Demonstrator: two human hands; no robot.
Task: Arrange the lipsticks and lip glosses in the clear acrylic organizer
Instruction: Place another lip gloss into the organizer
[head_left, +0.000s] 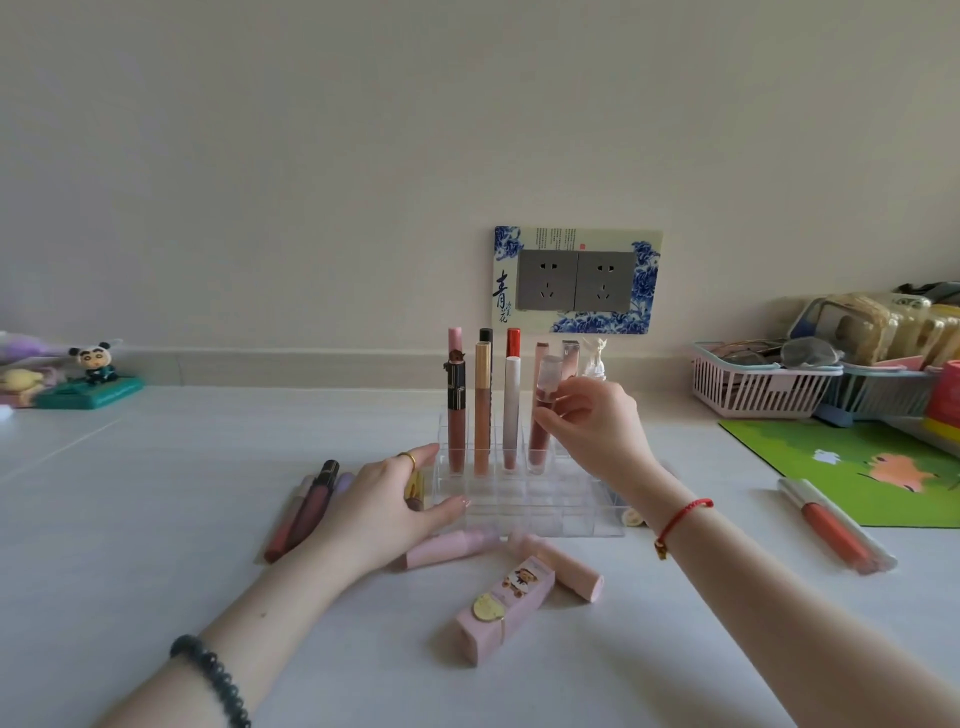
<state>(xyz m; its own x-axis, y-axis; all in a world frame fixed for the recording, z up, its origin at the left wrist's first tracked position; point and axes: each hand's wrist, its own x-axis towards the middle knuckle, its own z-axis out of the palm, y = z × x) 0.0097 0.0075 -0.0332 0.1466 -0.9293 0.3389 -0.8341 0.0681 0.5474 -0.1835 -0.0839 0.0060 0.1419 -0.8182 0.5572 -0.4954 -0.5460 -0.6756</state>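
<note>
Now R hand (602, 421) pinching lip gloss (548, 382) upright, cap up; L hand (384, 499) spread on organizer (545, 506).

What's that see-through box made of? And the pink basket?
The organizer looks like clear, glossy hard plastic: the table shows through its walls. The basket looks like matte pink plastic, moulded in thin slats.
</note>
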